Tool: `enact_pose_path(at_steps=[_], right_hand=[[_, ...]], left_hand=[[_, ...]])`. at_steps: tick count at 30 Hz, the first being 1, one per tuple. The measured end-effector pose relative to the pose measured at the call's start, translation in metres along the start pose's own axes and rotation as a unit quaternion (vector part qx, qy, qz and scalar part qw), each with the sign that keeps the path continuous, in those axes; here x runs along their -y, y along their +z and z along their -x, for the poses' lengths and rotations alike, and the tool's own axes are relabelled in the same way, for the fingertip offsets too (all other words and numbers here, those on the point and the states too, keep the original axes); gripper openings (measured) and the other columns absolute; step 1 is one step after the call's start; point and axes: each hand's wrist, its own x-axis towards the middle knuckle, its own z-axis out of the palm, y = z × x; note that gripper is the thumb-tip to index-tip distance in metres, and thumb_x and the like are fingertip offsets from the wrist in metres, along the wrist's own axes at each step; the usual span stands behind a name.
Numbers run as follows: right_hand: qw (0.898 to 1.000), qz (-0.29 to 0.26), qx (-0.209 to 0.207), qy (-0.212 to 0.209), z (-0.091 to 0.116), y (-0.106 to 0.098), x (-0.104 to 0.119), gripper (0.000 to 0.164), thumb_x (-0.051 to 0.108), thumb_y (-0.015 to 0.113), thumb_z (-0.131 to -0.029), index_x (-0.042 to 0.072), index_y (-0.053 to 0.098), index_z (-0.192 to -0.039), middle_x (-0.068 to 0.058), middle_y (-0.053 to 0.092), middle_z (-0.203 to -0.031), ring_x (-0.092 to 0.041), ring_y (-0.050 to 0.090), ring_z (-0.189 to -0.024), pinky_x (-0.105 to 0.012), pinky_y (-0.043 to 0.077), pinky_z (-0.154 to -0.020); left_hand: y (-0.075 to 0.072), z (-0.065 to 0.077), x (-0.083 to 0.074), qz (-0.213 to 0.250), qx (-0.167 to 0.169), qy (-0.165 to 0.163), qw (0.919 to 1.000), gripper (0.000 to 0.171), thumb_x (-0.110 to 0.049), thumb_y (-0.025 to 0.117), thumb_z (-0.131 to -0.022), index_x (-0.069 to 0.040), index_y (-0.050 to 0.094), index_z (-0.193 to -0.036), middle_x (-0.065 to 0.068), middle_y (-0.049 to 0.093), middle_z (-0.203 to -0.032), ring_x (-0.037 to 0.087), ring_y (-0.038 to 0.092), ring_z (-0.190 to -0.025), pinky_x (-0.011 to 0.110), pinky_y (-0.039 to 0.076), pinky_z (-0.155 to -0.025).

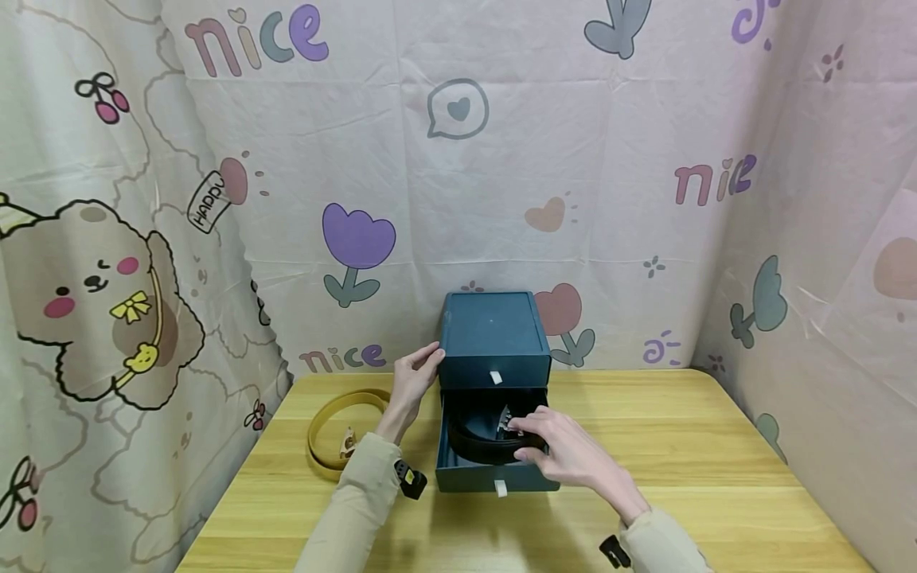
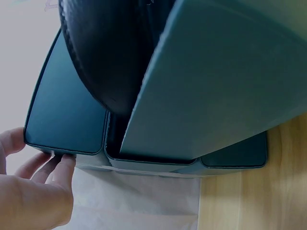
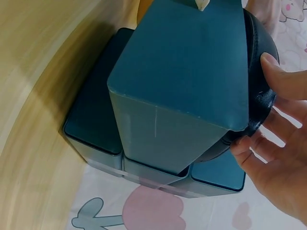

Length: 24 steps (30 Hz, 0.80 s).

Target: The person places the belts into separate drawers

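The sleeves are plain pale cream — a small black device beside each.

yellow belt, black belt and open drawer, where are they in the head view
yellow belt (image 1: 326, 469), head view, lower left of its band
black belt (image 1: 487, 453), head view, front of its coil
open drawer (image 1: 469, 480), head view, front panel

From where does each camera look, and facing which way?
Head: on the head, facing forward and down at the box; left hand, right hand and sleeves show.
Left wrist: worn there, facing the drawer from its left; left hand shows.
Right wrist: likewise, facing it from its right; mostly right hand shows.
Wrist views share drawer and black belt.
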Motion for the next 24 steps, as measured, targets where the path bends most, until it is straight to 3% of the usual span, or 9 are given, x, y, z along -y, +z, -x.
enact_pose_path(at_steps=[12, 19, 24], right_hand=[[1.000, -0.002, 0.005, -0.002, -0.006, 0.006, -0.010, 0.032, 0.017, 0.077, -0.087, 0.010, 0.073, -0.118, 0.001, 0.075, -0.102, -0.009, 0.058, -0.087, -0.025, 0.049, -0.072], [1.000, -0.008, 0.014, -0.011, -0.008, 0.008, -0.017, 0.030, 0.018, 0.078, -0.087, 0.010, 0.074, -0.116, -0.001, 0.077, -0.106, -0.014, 0.064, -0.090, -0.030, 0.054, -0.076], [0.999, -0.008, 0.036, 0.002, -0.011, 0.008, -0.019, 0.031, 0.022, 0.079, -0.086, 0.013, 0.076, -0.115, 0.002, 0.077, -0.107, -0.011, 0.063, -0.087, -0.025, 0.051, -0.072]], left_hand=[[0.001, 0.001, -0.001, 0.003, 0.000, 0.002, 1.0000, 0.042, -0.017, 0.061, -0.101, -0.002, 0.059, -0.140, 0.022, 0.058, -0.143, 0.014, 0.062, -0.116, 0.047, 0.045, -0.111], [0.001, 0.000, 0.001, -0.002, -0.001, 0.000, 1.0000, 0.042, -0.019, 0.061, -0.101, -0.003, 0.059, -0.140, 0.022, 0.061, -0.139, 0.002, 0.060, -0.095, 0.047, 0.046, -0.111], [0.000, 0.000, 0.001, -0.002, 0.001, -0.002, 1.0000, 0.043, -0.020, 0.062, -0.101, -0.003, 0.058, -0.141, 0.022, 0.060, -0.141, 0.009, 0.061, -0.105, 0.047, 0.045, -0.112]])
